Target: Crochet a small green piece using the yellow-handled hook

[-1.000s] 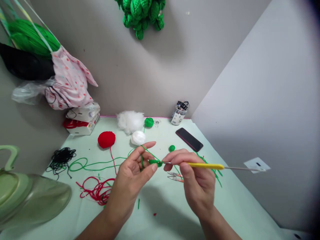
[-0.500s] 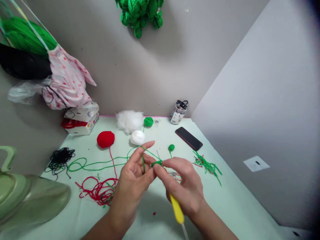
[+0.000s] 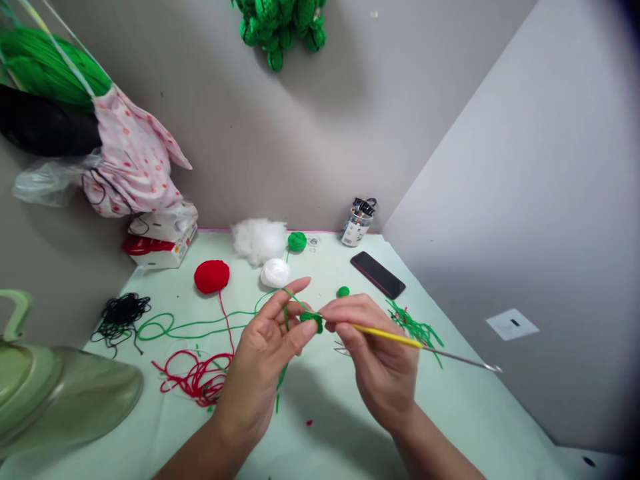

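My left hand (image 3: 270, 347) pinches a small green crochet piece (image 3: 312, 322) between thumb and fingers. Green yarn (image 3: 295, 300) runs from the piece up over its raised index finger. In my right hand (image 3: 377, 347) is a crochet hook (image 3: 390, 335) with a yellow handle, held like a pen. Its near tip meets the green piece, and its other metal end points out to the right. A loose green tail hangs below my left hand. Behind my right hand, a small green ball (image 3: 343, 292) lies on the table, partly covered.
Red yarn ball (image 3: 212, 277), white yarn ball (image 3: 275, 273), green yarn ball (image 3: 297, 241) and stuffing (image 3: 259, 241) lie farther back. A phone (image 3: 377, 275), jar (image 3: 359, 222) and green scraps (image 3: 415, 327) are right. Tangled red yarn (image 3: 195, 377), black yarn (image 3: 123, 317) and a jug (image 3: 65, 393) are left.
My right hand has turned, swinging the hook's handle from pointing down toward me to pointing right. More of the green piece now shows. My left hand stays almost in place.
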A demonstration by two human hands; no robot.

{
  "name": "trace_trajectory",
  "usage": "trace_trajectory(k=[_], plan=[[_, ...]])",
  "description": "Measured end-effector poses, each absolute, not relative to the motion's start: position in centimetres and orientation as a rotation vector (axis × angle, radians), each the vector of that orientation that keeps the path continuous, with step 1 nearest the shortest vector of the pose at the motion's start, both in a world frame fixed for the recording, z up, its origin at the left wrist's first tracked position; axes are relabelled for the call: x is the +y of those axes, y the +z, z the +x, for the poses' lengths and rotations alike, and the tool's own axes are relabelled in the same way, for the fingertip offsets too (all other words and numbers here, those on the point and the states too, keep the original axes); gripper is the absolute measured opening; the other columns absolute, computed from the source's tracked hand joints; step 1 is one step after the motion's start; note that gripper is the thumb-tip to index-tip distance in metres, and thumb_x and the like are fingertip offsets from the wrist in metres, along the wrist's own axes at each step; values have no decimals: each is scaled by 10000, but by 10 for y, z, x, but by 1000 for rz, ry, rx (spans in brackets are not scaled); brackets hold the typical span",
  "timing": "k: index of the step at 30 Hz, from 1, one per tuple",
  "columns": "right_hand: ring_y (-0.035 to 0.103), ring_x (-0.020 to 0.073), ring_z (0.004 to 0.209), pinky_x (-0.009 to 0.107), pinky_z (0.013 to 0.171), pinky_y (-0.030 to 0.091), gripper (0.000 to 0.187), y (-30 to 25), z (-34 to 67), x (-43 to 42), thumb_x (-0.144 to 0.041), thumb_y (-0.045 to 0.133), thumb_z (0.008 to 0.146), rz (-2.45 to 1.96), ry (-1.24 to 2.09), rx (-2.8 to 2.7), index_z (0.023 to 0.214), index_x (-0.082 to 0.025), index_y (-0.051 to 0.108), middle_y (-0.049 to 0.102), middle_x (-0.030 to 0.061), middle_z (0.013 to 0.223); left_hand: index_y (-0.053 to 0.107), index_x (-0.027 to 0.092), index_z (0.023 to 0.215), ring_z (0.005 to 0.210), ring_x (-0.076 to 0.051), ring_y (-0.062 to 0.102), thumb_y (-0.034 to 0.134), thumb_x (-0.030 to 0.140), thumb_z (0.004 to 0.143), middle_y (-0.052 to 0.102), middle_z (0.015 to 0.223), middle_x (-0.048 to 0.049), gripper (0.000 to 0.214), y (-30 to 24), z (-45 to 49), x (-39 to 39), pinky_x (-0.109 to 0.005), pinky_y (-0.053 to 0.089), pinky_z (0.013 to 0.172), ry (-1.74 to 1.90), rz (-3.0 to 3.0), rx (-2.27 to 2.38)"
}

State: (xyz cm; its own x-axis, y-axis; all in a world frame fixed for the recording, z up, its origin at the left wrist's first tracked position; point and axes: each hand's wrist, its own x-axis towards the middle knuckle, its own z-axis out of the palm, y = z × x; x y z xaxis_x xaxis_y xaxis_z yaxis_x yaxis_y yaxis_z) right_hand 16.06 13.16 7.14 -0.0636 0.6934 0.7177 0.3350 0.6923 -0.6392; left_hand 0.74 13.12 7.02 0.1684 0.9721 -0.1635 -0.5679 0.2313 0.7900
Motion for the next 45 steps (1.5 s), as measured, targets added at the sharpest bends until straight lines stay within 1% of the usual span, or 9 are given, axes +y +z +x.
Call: trace_trajectory(k=[5,9,12,16,20,26,31,39,45], plan=[[746,228,941,350,793,636,343,64,165,128,-74,639,978,-793,-76,-1890,1242,-252,768,768,89,1060,835,264,1184,623,-64,371,949,354,747,528,728,45,460,69,6,137,-157,376,599,1074,497,674],[698,186,813,327,696,595,231,70,168,132,-147,620,1026,-821,425,-1558,1086,-275,802,746,46,920,859,220,1106,573,-37,320,959,270,720,475,691,69,402,72,2,142,-146,403,610,1074,425,625],[669,178,794,313,674,563,177,73,164,137,-259,653,1033,-769,714,-1425,991,-279,825,742,38,873,852,284,1126,685,-68,483,927,257,763,607,775,37,371,71,4,139,-162,456,718,1143,559,685],[687,169,859,293,737,567,142,69,161,140,-286,701,1010,-796,791,-1387,977,-292,839,781,30,919,846,329,1156,870,-128,590,884,319,823,684,877,5,334,67,8,135,-223,474,876,1130,675,738],[648,125,749,261,699,548,140,66,166,142,-326,706,1010,-792,928,-1278,958,-295,832,755,2,883,847,325,1165,769,-115,551,877,350,827,617,825,16,340,67,8,136,-233,469,798,1128,656,754],[665,125,726,261,690,556,218,69,169,143,-372,660,1034,-768,1090,-1171,914,-250,796,752,12,882,853,304,1135,808,-128,535,894,304,787,622,872,6,351,70,3,138,-236,465,791,1128,664,794],[669,145,749,296,704,570,232,73,169,137,-296,569,1079,-825,909,-1337,957,-241,759,746,25,906,848,331,1147,835,-138,538,864,313,823,635,871,12,325,70,3,135,-246,458,835,1158,742,818],[727,218,859,351,687,603,228,72,167,126,-106,498,1046,-743,98,-1876,1162,-197,672,761,106,954,861,356,1100,931,-202,592,854,283,828,685,902,6,281,64,3,134,-323,421,978,1357,1013,1055],[731,200,862,346,729,613,217,71,166,127,-93,499,1045,-736,221,-1781,1111,-191,680,746,74,893,841,360,1157,912,-181,592,854,302,837,678,893,16,326,64,4,134,-304,447,930,1354,966,1030]])
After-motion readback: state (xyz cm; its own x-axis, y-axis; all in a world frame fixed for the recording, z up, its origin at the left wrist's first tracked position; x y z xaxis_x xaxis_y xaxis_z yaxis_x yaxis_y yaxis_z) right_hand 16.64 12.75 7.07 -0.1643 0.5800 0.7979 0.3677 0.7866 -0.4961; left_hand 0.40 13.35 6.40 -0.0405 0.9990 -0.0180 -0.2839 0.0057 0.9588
